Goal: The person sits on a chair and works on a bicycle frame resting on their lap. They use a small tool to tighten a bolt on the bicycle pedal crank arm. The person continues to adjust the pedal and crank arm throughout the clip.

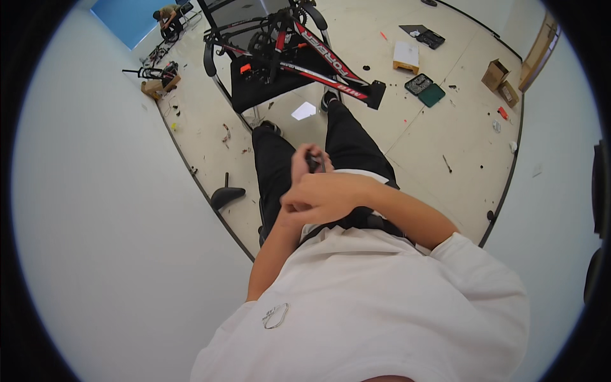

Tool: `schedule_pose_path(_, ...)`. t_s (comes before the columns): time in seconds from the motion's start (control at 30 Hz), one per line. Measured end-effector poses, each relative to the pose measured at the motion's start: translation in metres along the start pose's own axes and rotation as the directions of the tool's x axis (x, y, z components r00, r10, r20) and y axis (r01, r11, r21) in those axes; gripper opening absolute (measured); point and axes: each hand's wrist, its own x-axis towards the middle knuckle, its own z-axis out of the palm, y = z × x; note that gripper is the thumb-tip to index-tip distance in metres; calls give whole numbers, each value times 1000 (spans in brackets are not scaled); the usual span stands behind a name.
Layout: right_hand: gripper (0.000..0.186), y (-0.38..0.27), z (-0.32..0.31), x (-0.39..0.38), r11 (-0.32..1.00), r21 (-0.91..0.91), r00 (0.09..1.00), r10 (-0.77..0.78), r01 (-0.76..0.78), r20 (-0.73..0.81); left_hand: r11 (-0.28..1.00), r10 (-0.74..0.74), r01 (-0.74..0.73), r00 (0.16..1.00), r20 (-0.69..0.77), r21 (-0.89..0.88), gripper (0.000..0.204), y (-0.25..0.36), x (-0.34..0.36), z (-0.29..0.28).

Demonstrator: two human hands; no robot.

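My left hand is raised in front of my lap, its fingers wrapped round a small dark part whose kind I cannot make out. Across my left wrist lies my right hand, its fingers curled and slightly blurred; whatever is under them is hidden. Beyond my feet, a red, black and white bicycle frame rests on a black chair with metal legs. An orange thing sits on the seat near the frame. Neither hand touches the frame.
A bicycle saddle with its post lies on the floor at left. To the right are a green tool case, a dark case, a white-topped box and cardboard boxes. Another person works at the far left.
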Motion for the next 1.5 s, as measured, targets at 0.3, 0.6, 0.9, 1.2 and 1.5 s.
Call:
schedule_pose_path(0.3,39,115,-72,-19,772,631,948,249,-71,-198,880,276,-376,902,333,290,20,0,-48,49)
schedule_pose_path(0.6,35,23,-86,16,542,821,947,128,183,-295,890,32,-206,919,394,407,11,-20,-39,45)
schedule_pose_path(0.9,52,14,-56,-26,986,27,939,149,-166,309,941,305,-330,922,237,73,13,17,-41,34)
schedule_pose_path(1.2,57,57,-109,4,786,613,988,143,-83,-50,878,62,-234,921,385,418,10,-40,-49,45)
schedule_pose_path(1.5,61,87,-65,-24,921,-69,910,365,-384,-197,970,204,-235,920,333,55,11,-15,-52,22)
